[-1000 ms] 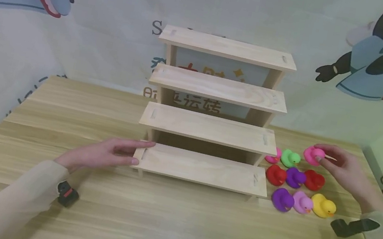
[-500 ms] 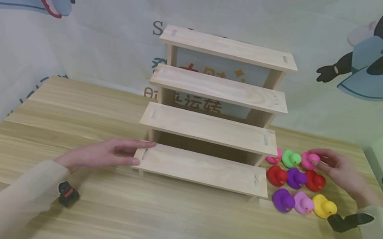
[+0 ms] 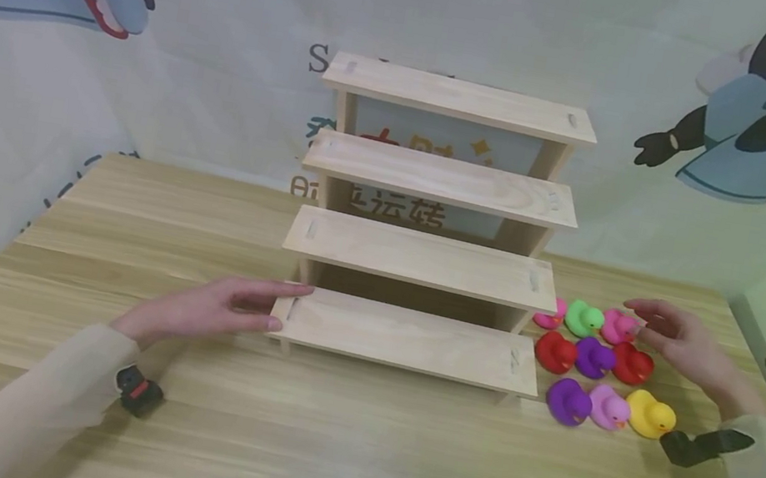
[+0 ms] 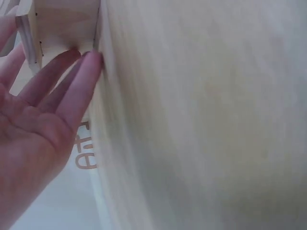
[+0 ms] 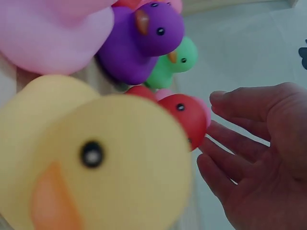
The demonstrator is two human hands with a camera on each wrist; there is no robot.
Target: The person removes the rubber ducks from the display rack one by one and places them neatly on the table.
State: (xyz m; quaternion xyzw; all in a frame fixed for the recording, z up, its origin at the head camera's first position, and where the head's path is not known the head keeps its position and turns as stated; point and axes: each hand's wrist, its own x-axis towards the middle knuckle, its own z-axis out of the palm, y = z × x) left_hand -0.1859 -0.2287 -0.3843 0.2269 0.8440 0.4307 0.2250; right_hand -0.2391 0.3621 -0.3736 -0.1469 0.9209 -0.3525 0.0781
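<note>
A four-step wooden shelf (image 3: 418, 258) stands mid-table in the head view. My left hand (image 3: 196, 311) rests at the left end of its lowest step, fingers extended. In the left wrist view its fingers (image 4: 81, 86) are straight beside the shelf board (image 4: 29, 33). Right of the shelf, rubber ducks sit in three rows. My right hand (image 3: 687, 349) is beside the pink duck (image 3: 618, 326) at the back row's right end, its fingers spread and loosely bent, gripping nothing. The right wrist view shows that pink duck mostly hidden behind a red duck (image 5: 184, 117).
The back row also has a green duck (image 3: 582, 319) and another pink duck (image 3: 550, 313), partly behind the shelf. A purple duck (image 3: 595, 357) sits in the middle row. In front are a purple, a light pink and a yellow duck (image 3: 652, 414). A printed cloth (image 3: 234, 36) hangs behind the table.
My right hand has lowered the pink duck onto the table beside the green duck and let go, drawing slightly right. The left hand stays at the shelf.
</note>
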